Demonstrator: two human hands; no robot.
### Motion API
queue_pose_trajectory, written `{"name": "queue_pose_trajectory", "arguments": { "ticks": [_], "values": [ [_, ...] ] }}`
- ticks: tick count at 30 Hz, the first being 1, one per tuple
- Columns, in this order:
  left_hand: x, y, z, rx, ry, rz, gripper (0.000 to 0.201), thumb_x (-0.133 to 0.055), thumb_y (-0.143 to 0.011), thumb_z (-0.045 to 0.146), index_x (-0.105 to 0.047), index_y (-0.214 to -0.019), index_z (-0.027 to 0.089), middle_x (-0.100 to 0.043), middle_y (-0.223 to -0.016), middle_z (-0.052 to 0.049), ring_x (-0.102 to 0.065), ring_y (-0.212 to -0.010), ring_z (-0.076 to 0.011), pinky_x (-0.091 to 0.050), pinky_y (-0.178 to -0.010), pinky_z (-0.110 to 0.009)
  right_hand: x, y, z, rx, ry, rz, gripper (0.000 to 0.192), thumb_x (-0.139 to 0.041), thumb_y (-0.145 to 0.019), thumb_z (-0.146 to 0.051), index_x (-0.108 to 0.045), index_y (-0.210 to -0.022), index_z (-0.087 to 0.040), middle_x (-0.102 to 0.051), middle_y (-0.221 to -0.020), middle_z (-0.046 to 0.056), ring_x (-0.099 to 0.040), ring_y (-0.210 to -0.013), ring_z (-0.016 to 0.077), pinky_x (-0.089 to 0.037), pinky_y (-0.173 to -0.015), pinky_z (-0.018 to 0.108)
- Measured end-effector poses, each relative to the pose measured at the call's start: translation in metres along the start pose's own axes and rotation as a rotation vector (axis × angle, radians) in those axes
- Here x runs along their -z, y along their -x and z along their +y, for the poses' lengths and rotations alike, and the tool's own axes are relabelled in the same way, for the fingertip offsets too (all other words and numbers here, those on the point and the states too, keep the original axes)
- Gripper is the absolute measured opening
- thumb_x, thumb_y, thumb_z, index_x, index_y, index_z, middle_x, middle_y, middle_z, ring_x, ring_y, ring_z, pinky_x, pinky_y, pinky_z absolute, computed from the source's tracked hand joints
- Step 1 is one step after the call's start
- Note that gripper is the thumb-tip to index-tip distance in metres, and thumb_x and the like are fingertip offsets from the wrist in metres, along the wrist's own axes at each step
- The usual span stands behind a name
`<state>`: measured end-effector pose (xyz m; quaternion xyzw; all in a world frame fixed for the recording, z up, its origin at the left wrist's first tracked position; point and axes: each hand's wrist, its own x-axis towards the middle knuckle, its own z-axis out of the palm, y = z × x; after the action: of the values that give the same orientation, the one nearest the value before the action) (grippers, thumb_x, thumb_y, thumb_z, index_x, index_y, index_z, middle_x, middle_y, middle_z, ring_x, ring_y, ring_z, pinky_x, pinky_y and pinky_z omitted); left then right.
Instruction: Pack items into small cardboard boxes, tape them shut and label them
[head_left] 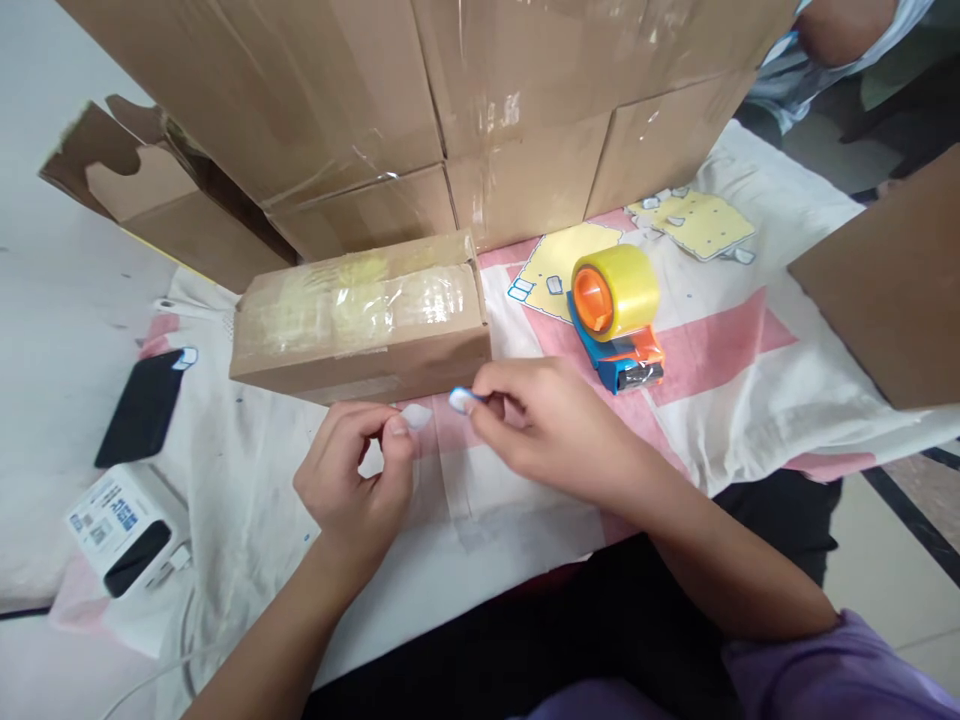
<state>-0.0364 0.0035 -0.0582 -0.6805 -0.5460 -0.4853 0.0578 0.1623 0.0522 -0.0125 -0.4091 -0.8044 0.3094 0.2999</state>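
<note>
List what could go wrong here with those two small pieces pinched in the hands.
1. The left hand and right hand each pinch only a corner of a small white piece and a blue-edged piece; either might slip out.
2. The taped carton sits right behind the fingers; a piece could catch on it.
3. The tape dispenser lies near the right hand and could get knocked.

Bright, even light; glare on taped boxes [465,130]; soft shadows; wide-angle bending at edges; slight blur.
</note>
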Motion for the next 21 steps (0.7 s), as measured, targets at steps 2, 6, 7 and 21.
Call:
{"name": "queue_pose_trajectory", "arguments": {
  "ticks": [2,6,7,21],
  "values": [
    [0.000,-0.001,0.000,0.004,-0.003,0.013,0.016,-0.060,-0.087,0.005,-0.059,-0.081,0.019,-0.062,-0.072,0.003,-0.054,-0.065,-0.0093,-0.041,-0.059,-0.023,0.020,-0.002,0.003,0.054,0.101,0.170,0.027,-0.056,-0.098,-0.024,-0.060,-0.072,-0.018,-0.059,-0.070,0.000,-0.051,-0.070,0.0147,-0.037,-0.072,0.030],
    [-0.001,-0.002,0.000,0.025,0.012,0.001,0.016,-0.059,-0.088,0.005,-0.059,-0.078,0.018,-0.059,-0.070,0.003,-0.051,-0.060,-0.0082,-0.040,-0.057,-0.023,0.076,-0.032,0.016,0.071,0.395,0.303,0.024,-0.058,-0.097,-0.027,-0.065,-0.076,-0.018,-0.065,-0.083,0.004,-0.055,-0.087,0.0204,-0.039,-0.087,0.037],
    [-0.002,-0.002,0.001,0.023,0.022,-0.001,0.016,-0.059,-0.088,0.005,-0.060,-0.079,0.018,-0.059,-0.070,0.003,-0.051,-0.060,-0.0080,-0.039,-0.056,-0.022,0.088,-0.048,0.021,0.054,0.459,0.236,0.023,-0.060,-0.096,-0.028,-0.067,-0.077,-0.018,-0.065,-0.083,0.004,-0.056,-0.088,0.0208,-0.039,-0.087,0.037],
    [-0.005,0.018,0.011,-0.184,0.193,-0.085,0.014,-0.058,-0.092,0.007,-0.058,-0.086,0.020,-0.061,-0.072,0.002,-0.046,-0.055,-0.0090,-0.039,-0.054,-0.023,0.071,-0.185,0.104,-0.484,0.843,-0.622,0.056,-0.083,-0.072,-0.057,-0.081,-0.104,-0.011,-0.074,-0.103,0.014,-0.066,-0.105,0.0307,-0.045,-0.097,0.041]
  ]
}}
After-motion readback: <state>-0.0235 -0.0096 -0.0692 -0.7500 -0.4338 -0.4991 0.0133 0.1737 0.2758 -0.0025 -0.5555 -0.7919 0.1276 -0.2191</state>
